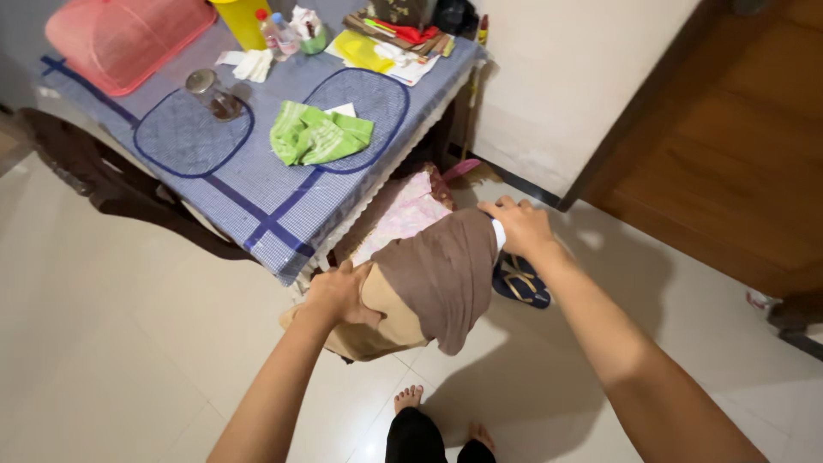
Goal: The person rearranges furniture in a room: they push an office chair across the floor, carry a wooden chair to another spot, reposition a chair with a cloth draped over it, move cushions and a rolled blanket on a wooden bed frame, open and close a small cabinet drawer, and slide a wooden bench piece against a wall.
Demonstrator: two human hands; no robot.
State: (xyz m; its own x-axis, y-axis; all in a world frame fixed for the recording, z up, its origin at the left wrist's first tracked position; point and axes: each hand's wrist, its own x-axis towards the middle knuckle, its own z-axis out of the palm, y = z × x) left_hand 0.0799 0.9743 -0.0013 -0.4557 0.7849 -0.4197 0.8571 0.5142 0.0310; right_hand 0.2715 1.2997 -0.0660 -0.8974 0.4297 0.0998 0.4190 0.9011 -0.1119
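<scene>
Left hand (341,296) has a closed grip on the tan cloth (377,330), right hand (519,227) grips the brown cloth (446,274) at its top edge (both draped over a chair), right beside the blue checked counter (257,206) where a green rag (317,135) lies.

— How do the arms lie?
— Both bare and stretched forward and down; the left arm comes up from the bottom edge, the right from the lower right corner, well apart at the elbows.
— And the hands?
— The left hand (340,296) is curled shut, knuckles up, fingers clenched; the right hand (520,227) sits farther out and higher, palm down, fingers bent and pinching.
— Anything else of the body?
— Bare feet (410,398) below; dark trouser legs.
</scene>
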